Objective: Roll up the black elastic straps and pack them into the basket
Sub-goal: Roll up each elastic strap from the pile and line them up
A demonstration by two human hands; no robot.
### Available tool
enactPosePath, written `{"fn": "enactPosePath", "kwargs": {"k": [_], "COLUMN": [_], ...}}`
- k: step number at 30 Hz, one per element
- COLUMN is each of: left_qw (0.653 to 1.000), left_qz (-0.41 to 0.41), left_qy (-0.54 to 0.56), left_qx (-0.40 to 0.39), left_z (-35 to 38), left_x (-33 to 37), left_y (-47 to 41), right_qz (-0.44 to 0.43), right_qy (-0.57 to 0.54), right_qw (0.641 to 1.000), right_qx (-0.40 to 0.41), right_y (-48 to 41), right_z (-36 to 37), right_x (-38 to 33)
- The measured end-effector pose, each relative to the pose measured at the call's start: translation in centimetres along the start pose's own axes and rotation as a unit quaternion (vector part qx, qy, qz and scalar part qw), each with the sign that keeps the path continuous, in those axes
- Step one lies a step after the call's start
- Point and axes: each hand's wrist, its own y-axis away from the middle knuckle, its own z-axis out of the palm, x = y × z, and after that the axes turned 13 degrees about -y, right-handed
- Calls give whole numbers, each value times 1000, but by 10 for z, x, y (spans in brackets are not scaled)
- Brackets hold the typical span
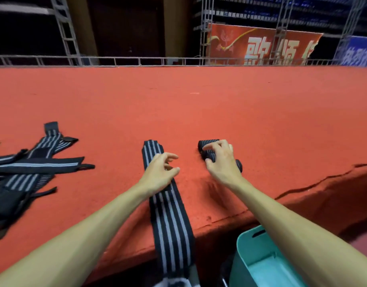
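black rolled straps (pixel 207 143) gripped under the right hand (pixel 221 162), basket (pixel 243 245) below on that side; left hand (pixel 158 172), loosely curled and empty, over the lengthwise flat strap (pixel 172 224).

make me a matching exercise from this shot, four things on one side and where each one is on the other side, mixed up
Things
1. flat striped strap
2. rolled straps
3. pile of loose straps
4. teal basket

Places
A. far left on the red carpet
B. under the right hand
C. draped over the carpet's front edge
D. below that edge, lower right

Pairs: 1-C, 2-B, 3-A, 4-D
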Motion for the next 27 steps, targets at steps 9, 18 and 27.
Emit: {"fn": "enactPosePath", "kwargs": {"k": [9,18,27], "left_qw": [988,925,918], "left_qz": [-63,-124,-199], "left_qy": [-123,-283,-9], "left_qx": [73,222,342], "left_z": [-129,-192,-203], "left_x": [-127,-243,-249], "left_y": [93,161,164], "right_qz": [-102,-126,-98], "right_qy": [-36,-57,-105], "right_qw": [968,926,930], "right_qx": [-227,-351,-338], "right_y": [8,16,21], "right_z": [130,253,338], "right_x": [-134,-207,-261]}}
